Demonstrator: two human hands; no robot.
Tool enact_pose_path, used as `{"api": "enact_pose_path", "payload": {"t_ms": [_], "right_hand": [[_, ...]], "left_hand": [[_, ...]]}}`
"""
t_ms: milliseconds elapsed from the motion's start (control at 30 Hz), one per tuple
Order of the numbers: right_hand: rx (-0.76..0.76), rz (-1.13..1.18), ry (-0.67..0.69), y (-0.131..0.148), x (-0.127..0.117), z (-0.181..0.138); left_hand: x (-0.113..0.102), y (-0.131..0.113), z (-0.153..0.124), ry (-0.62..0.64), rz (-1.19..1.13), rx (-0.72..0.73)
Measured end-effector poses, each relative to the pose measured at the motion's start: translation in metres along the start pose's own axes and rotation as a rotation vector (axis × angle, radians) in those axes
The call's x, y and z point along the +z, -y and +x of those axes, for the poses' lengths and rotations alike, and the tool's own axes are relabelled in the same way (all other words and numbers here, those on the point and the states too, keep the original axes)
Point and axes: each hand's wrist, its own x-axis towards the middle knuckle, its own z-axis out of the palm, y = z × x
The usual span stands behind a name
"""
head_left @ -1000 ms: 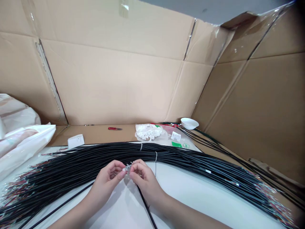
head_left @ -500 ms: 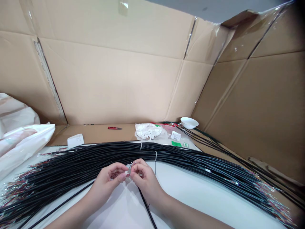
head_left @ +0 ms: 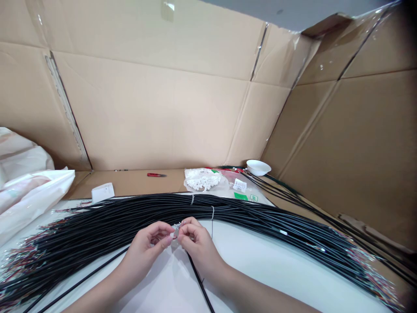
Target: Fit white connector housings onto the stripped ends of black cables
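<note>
My left hand (head_left: 148, 248) and my right hand (head_left: 197, 246) meet at the middle of the white table (head_left: 260, 269), fingers pinched together. Between the fingertips sits a small whitish connector (head_left: 176, 229) with thin wire ends. A single black cable (head_left: 198, 279) runs from my right hand down toward me. Just beyond both hands lies a thick bundle of black cables (head_left: 137, 215), tied with white straps, with coloured wire ends at both sides.
A bag of white connectors (head_left: 202, 179), small labelled packets (head_left: 240, 185), a white bowl (head_left: 258, 167), red cutters (head_left: 156, 175) and a white box (head_left: 103, 192) lie at the back. Cardboard walls (head_left: 169, 113) surround the table. White plastic bags (head_left: 29, 191) sit at left.
Both hands have stayed in place with only slight finger movement at the connector; the view has barely shifted.
</note>
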Motion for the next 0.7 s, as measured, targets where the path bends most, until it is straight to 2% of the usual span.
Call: {"api": "enact_pose_path", "payload": {"t_ms": [467,700], "right_hand": [[0.010,0.015,0.005,0.0018,0.0007,-0.0018],[0.010,0.025,0.005,0.0010,-0.0005,-0.0010]], "left_hand": [[0.0014,-0.0043,-0.0018,-0.032,0.153,0.032],[0.0013,-0.0034,-0.0012,-0.032,0.130,0.031]]}}
